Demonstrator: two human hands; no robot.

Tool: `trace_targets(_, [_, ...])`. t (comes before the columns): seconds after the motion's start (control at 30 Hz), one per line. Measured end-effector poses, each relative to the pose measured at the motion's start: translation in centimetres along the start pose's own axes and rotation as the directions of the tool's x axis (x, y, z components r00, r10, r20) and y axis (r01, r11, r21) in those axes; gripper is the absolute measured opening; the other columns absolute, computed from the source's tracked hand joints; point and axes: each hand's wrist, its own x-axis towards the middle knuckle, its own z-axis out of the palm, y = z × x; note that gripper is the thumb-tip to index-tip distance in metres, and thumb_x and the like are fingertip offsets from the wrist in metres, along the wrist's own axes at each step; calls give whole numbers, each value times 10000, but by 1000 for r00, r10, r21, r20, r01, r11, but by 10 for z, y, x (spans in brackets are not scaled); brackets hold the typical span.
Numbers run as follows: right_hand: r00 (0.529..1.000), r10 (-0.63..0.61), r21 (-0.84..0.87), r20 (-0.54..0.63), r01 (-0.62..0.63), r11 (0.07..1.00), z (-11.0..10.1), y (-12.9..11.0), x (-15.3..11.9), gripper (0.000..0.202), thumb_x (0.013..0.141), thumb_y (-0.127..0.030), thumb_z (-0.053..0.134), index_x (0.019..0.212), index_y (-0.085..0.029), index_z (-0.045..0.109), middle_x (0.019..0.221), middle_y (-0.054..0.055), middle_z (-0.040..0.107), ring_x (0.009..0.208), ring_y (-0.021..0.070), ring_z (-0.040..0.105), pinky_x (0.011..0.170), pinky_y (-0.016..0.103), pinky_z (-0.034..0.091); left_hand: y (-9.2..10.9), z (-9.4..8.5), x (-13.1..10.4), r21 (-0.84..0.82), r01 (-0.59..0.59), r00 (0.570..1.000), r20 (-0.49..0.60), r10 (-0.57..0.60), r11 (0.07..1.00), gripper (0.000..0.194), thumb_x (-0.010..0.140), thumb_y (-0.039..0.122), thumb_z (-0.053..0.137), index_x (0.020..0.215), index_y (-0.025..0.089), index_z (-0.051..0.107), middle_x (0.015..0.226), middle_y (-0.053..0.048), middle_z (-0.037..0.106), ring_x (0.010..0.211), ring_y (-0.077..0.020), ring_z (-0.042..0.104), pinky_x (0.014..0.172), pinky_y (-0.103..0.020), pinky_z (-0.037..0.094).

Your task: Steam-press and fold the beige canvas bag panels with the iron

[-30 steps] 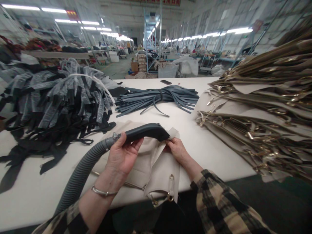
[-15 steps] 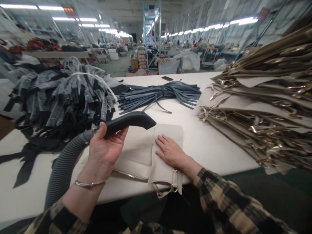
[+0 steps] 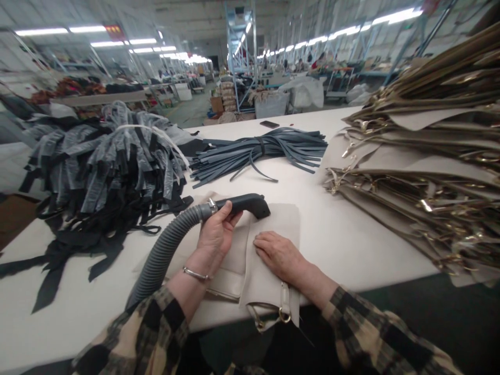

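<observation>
My left hand (image 3: 219,229) is closed round the black nozzle (image 3: 250,204) of a grey ribbed hose (image 3: 166,250). The nozzle's tip hangs over the upper part of a beige leather piece (image 3: 273,221). On that piece lies my right hand (image 3: 279,254), palm down, its fingers bent and close together; whether they pinch the leather cannot be made out. A strap with a gold ring (image 3: 285,314) shows at the piece's lower edge. Under my left forearm and to the left is another beige panel (image 3: 230,268), partly hidden.
Bundled dark blue strips (image 3: 260,148) lie beyond the hands. A pile of black straps in clear plastic (image 3: 113,156) stands at left. Stacked beige pieces with gold hardware (image 3: 422,172) rise at right. A phone (image 3: 269,124) lies near the white table's (image 3: 351,250) far edge.
My left hand has moved right with the nozzle, whose tip now points down over the beige piece. The hose has followed. The fingers of my right hand have drawn in.
</observation>
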Motion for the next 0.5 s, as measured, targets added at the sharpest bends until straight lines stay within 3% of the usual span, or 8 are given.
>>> trace_targets(0.27, [998,19,3,60,-19,1000,-4,-3,5,157,929,-97,555,991,-124,697,1054,111,684,1001,236,608,941,368,502,30,-38,-27,37,-28,999,-35,29,999,252,645,89,829,810,158,652,827,-28,735,855,-215,709,854,-433,587])
trace_targets(0.37, [998,23,-8,57,-23,1000,-5,-3,6,153,927,-93,555,980,-119,696,1042,111,682,993,237,605,934,366,498,21,-29,-22,35,-21,999,-29,22,999,211,679,103,811,809,159,655,827,-31,737,856,-210,709,861,-442,585])
trace_targets(0.5, [999,20,7,34,-20,1000,-4,-3,5,155,938,-101,539,959,-128,690,997,98,683,972,218,603,925,339,488,5,4,-12,12,6,999,36,-6,1000,215,668,142,831,791,170,656,818,-13,732,831,-191,708,889,-443,572])
